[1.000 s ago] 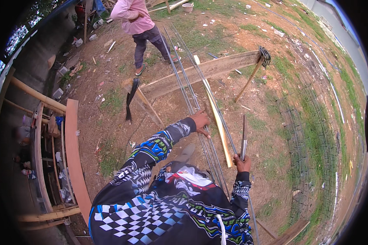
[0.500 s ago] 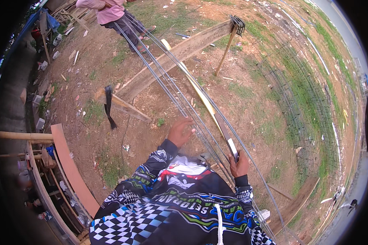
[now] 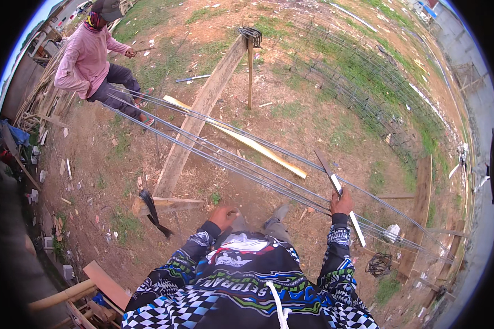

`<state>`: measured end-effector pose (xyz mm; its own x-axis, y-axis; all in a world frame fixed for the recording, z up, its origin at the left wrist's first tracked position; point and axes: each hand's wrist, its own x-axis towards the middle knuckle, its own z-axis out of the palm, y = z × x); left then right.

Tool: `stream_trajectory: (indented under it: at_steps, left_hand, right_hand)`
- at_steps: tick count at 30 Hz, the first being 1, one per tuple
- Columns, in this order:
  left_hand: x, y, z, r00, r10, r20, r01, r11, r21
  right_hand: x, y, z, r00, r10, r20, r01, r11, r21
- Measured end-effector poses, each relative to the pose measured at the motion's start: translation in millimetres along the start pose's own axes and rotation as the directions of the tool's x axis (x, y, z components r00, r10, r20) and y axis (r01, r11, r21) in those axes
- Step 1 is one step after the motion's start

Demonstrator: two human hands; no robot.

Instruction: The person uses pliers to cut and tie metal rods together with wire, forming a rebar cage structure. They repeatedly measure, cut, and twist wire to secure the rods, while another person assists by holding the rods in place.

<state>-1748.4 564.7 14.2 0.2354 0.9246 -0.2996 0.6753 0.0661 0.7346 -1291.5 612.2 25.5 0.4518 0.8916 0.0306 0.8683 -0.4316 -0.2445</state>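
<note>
My right hand (image 3: 343, 204) is closed around a narrow dark-and-white tool (image 3: 326, 166), whose exact kind I cannot make out. Its dark end points away from me, across long thin steel bars (image 3: 247, 171). These bars run slantwise from beside the co-worker at the far left to the near right, passing close by my right hand. Low in front of my body is my left hand (image 3: 224, 217), fingers curled in; whether anything is in them is hidden. It is apart from the bars.
A wooden plank (image 3: 203, 107) on stakes lies under the bars, with dark wire ties (image 3: 153, 214) hanging at its near end. Beside it is a pale wood strip (image 3: 258, 147). A co-worker in pink (image 3: 88, 57) stands far left. Rebar cages (image 3: 362, 98) lie right.
The view has turned left, showing more of the co-worker. My left hand has left the bars, drawn back to my body and curled its fingers. The tool remains in my right hand.
</note>
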Motion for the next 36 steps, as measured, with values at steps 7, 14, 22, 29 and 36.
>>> stream_trajectory:
  at_steps: [7, 14, 22, 29, 36]
  left_hand:
    - [22, -3, -21, 0.998, -0.05, 0.041, 0.049, 0.999, 0.016]
    - [45, 40, -40, 0.983, -0.006, -0.183, -0.027, 0.984, -0.176]
    - [96, 47, -118, 0.696, 0.097, -0.712, -0.084, 0.995, 0.054]
    - [149, 2, -165, 0.707, 0.126, -0.696, -0.013, 0.986, 0.166]
    - [150, -20, -172, 0.797, 0.041, -0.602, -0.091, 0.994, -0.053]
  right_hand:
    - [-7, -6, -10, 1.0, -0.021, -0.021, 0.021, 1.0, -0.016]
    - [-2, -13, -35, 0.97, -0.074, -0.231, 0.095, 0.992, 0.079]
    - [131, -220, -43, 0.905, -0.316, -0.285, 0.409, 0.83, 0.379]
    - [342, -492, 51, 0.863, -0.49, -0.119, 0.503, 0.853, 0.136]
    - [494, -605, 127, 0.886, -0.441, -0.142, 0.441, 0.897, -0.035]
